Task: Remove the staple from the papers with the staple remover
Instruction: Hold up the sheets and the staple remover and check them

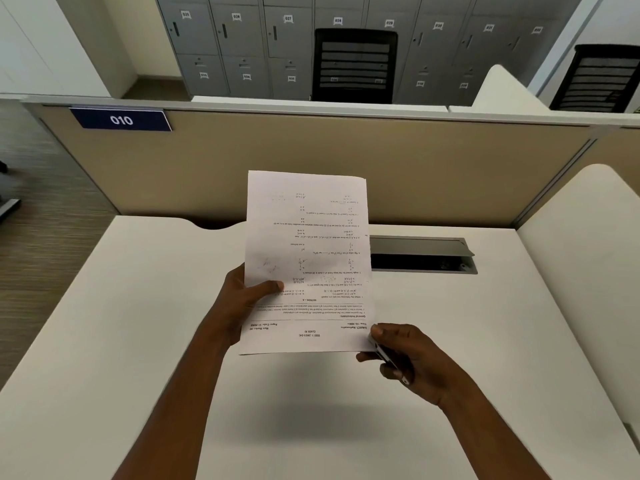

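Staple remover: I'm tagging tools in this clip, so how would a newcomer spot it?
Start at the white desk, then the printed papers held above it. At their near right corner, the right hand grips the staple remover. It is the only slim, silvery metal piece there, half hidden in that grip.

I have both bare forearms angled in from the lower edge of the view, converging toward the middle with the wrists held up. The left hand pinches the left edge of the white printed papers, its thumb laid flat across the front and its fingers hidden behind the sheets. The right hand sits lower and further right, its fingers curled round a slim silver metal staple remover, its thumb tip at the papers' near right corner.
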Demonstrator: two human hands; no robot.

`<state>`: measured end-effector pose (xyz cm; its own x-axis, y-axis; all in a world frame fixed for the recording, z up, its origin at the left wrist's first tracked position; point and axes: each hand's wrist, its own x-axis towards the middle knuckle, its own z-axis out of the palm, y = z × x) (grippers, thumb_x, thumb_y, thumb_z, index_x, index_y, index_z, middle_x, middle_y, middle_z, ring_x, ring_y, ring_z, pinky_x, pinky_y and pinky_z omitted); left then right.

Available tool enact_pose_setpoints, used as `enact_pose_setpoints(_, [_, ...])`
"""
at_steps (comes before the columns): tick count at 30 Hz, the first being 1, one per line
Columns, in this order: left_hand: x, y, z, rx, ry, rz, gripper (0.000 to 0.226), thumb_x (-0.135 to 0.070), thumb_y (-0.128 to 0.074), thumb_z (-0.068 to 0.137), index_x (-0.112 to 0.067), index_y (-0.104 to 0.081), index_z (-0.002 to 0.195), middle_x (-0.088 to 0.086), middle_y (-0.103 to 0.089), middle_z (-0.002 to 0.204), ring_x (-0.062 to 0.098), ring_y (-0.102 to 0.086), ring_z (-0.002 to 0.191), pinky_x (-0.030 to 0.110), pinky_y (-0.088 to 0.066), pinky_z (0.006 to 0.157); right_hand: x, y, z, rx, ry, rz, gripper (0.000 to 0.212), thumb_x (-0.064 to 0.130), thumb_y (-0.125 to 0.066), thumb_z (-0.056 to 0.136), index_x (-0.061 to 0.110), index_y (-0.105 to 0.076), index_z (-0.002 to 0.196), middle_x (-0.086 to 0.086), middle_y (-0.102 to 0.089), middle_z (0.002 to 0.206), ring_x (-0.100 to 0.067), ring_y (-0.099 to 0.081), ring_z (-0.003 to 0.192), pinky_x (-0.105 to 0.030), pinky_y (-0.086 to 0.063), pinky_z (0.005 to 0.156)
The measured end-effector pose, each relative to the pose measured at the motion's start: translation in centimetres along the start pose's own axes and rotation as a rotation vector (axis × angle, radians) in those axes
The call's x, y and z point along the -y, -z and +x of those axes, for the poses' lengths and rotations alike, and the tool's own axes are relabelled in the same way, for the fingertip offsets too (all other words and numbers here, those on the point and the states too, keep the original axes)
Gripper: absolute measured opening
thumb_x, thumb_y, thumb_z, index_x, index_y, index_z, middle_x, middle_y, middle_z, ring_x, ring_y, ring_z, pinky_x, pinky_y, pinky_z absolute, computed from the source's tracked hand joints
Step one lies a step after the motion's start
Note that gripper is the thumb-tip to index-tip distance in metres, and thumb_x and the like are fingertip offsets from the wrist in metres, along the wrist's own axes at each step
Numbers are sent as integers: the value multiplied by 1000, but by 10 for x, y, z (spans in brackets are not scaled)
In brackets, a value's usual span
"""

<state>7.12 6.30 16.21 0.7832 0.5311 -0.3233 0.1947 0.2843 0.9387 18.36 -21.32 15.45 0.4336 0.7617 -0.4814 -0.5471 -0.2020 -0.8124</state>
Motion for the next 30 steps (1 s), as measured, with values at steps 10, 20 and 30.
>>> enact_pose_setpoints(10, [0,2,2,-11,-7,18,33,5,-71,86,-10,-68,115,9,-79,106,34,-76,91,44,-64,77,2,1,4,-16,12,-80,32,24,-60,94,-1,-71,110,-24,-64,124,-26,-69,92,-20,-28,44])
enact_pose_setpoints(20, [0,-1,5,-9,0,0,33,6,-72,86,-10,-67,115,9,-79,105,34,-76,88,42,-64,73,4,0,8,-43,38,-152,37,24,-61,90,-5,-69,112,-14,-75,100,-24,-71,83,-20,-27,43])
enact_pose_setpoints(30, [0,-1,6,-14,2,-28,31,7,-71,85,-13,-68,109,7,-80,101,30,-77,85,38,-64,69,1,7,8,-8,64,-21,30,26,-54,99,6,-71,115,-16,-70,112,-26,-63,94,-24,-30,50])
